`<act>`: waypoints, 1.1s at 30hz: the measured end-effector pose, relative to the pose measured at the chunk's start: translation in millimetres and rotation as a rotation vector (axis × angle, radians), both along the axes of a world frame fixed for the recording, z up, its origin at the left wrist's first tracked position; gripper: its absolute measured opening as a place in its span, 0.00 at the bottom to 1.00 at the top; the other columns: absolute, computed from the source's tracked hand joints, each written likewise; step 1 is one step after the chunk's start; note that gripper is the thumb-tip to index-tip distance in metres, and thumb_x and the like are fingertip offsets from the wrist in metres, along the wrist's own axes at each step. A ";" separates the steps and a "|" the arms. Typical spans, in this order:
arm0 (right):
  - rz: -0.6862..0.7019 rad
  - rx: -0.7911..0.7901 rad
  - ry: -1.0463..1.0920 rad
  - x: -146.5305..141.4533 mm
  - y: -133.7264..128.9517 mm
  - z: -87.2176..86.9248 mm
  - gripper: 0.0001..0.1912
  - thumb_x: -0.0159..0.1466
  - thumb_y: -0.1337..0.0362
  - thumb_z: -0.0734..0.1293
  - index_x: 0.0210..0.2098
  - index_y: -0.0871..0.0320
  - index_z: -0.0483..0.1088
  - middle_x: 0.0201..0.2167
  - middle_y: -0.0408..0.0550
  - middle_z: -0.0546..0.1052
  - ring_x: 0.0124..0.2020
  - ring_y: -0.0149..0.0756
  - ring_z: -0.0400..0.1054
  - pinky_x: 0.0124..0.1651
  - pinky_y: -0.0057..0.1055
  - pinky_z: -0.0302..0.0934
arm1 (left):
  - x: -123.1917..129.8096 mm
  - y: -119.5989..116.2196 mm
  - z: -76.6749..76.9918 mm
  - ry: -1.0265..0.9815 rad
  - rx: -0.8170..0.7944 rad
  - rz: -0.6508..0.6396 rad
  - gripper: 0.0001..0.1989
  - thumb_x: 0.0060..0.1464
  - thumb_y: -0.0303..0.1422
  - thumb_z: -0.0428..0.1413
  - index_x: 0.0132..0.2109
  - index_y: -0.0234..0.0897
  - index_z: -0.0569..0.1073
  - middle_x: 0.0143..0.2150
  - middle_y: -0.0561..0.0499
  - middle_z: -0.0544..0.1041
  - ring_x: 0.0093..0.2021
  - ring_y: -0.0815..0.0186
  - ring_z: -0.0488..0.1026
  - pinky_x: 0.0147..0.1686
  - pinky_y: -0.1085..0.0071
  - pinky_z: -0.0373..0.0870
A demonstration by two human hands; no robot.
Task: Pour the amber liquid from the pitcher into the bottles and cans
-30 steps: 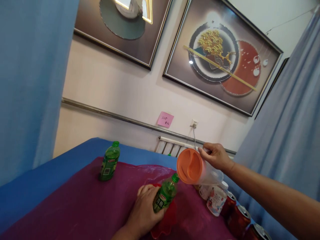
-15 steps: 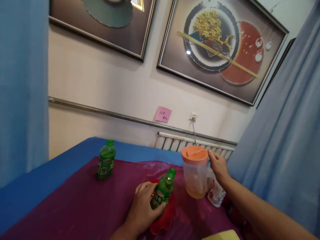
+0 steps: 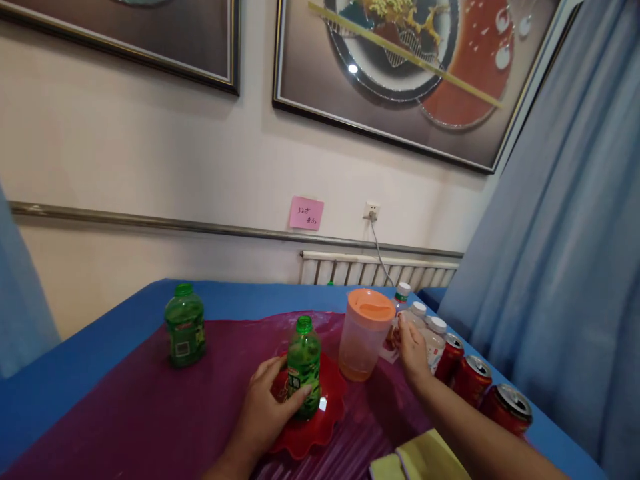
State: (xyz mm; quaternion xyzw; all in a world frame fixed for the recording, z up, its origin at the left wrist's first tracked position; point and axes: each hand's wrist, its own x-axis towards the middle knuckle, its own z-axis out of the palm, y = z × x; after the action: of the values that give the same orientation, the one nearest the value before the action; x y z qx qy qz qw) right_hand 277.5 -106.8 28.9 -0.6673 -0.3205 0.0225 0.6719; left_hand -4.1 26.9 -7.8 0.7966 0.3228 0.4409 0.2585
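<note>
A green plastic bottle (image 3: 304, 357), uncapped and upright, stands in the red scalloped plate (image 3: 327, 427). My left hand (image 3: 263, 407) is closed around it, thumb across the front and fingers behind. To its right is a clear pitcher (image 3: 361, 343) with an orange lid (image 3: 371, 305) and a little amber liquid at the bottom. My right hand (image 3: 413, 343) is closed at the pitcher's handle side; the handle itself is mostly hidden by the fingers. Another uncapped green bottle (image 3: 185, 330) stands apart on the left, touched by neither hand.
Along the right edge stand several white-capped bottles (image 3: 435, 340) and red cans (image 3: 471, 380). A folded yellow cloth (image 3: 425, 457) lies at the front. Purple sheeting (image 3: 125, 407) covers part of the blue table (image 3: 30, 387). Behind are a radiator (image 3: 340, 270) and a wall rail (image 3: 200, 225).
The green bottle has gone from leaning to upright in the plate, still in my left hand. My view has turned, bringing the cans and capped bottles into sight. My right hand stays at the pitcher.
</note>
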 end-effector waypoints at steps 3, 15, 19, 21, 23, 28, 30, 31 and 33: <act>-0.047 -0.006 -0.022 0.2 -7.5 1.7 0.23 0.67 0.40 0.56 0.30 0.51 0.64 0.28 0.48 0.74 0.31 0.44 0.70 0.35 0.39 0.67 | -0.8 2.1 0.7 0.009 -0.029 -0.013 0.29 0.45 0.49 0.63 0.50 0.34 0.77 0.48 0.41 0.81 0.49 0.50 0.80 0.52 0.52 0.78; 0.517 -0.030 -0.311 -119.2 -35.8 -1.6 0.43 0.56 0.60 0.77 0.68 0.49 0.59 0.65 0.54 0.68 0.66 0.52 0.61 0.68 0.51 0.55 | -5.3 -3.5 -2.2 0.049 0.283 -0.213 0.27 0.48 0.41 0.64 0.57 0.46 0.74 0.54 0.46 0.77 0.54 0.53 0.76 0.54 0.58 0.77; 0.540 -0.050 -0.186 -131.5 -21.0 -2.8 0.49 0.54 0.60 0.78 0.70 0.50 0.56 0.65 0.54 0.69 0.65 0.53 0.62 0.68 0.52 0.56 | -7.6 -5.3 0.8 0.060 0.278 -0.256 0.28 0.49 0.43 0.64 0.58 0.47 0.73 0.55 0.46 0.77 0.54 0.54 0.76 0.53 0.61 0.78; 0.531 -0.038 -0.157 -128.7 -17.0 -0.7 0.47 0.53 0.60 0.78 0.69 0.50 0.58 0.63 0.54 0.70 0.63 0.53 0.64 0.66 0.52 0.58 | -7.1 -5.5 1.3 0.071 0.286 -0.270 0.28 0.50 0.43 0.64 0.58 0.47 0.73 0.54 0.46 0.77 0.54 0.54 0.76 0.52 0.62 0.78; 0.562 -0.023 -0.151 -125.6 -15.7 2.2 0.44 0.52 0.60 0.78 0.65 0.50 0.63 0.59 0.52 0.74 0.59 0.52 0.68 0.63 0.49 0.62 | -5.6 -6.6 1.0 0.089 0.295 -0.286 0.28 0.50 0.43 0.65 0.59 0.48 0.73 0.55 0.46 0.77 0.55 0.54 0.76 0.52 0.63 0.78; 0.543 0.032 -0.094 -120.2 -29.9 12.8 0.36 0.47 0.57 0.80 0.54 0.53 0.70 0.48 0.50 0.80 0.48 0.48 0.74 0.52 0.42 0.69 | -3.4 -12.8 2.1 0.087 0.281 -0.336 0.33 0.49 0.47 0.65 0.62 0.54 0.70 0.59 0.47 0.75 0.59 0.51 0.74 0.57 0.58 0.76; 0.484 0.087 -0.017 -110.9 -46.2 20.8 0.35 0.50 0.57 0.79 0.55 0.53 0.67 0.48 0.50 0.80 0.47 0.47 0.75 0.51 0.41 0.70 | -4.6 -14.1 4.2 0.072 0.265 -0.316 0.34 0.50 0.49 0.63 0.64 0.54 0.68 0.62 0.48 0.74 0.61 0.49 0.72 0.59 0.54 0.73; 0.443 0.114 0.020 -102.8 -56.5 25.5 0.34 0.52 0.57 0.78 0.56 0.53 0.66 0.48 0.50 0.80 0.48 0.46 0.76 0.51 0.40 0.71 | -5.2 -14.1 5.5 0.060 0.267 -0.296 0.33 0.51 0.49 0.62 0.64 0.55 0.67 0.62 0.48 0.74 0.61 0.49 0.71 0.60 0.52 0.72; 0.321 0.124 0.049 -79.4 -79.2 34.1 0.32 0.55 0.58 0.77 0.56 0.52 0.64 0.50 0.51 0.79 0.49 0.46 0.76 0.52 0.41 0.71 | -5.8 -12.8 7.7 0.027 0.276 -0.237 0.29 0.55 0.46 0.59 0.63 0.54 0.68 0.61 0.49 0.74 0.61 0.50 0.71 0.61 0.51 0.71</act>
State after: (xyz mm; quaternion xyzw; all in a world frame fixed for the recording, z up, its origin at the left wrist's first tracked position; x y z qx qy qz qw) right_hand 198.2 -186.0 63.0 -0.5639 -0.4074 0.1259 0.7072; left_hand -9.8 14.1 -0.1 0.8628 0.1664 0.4367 0.1927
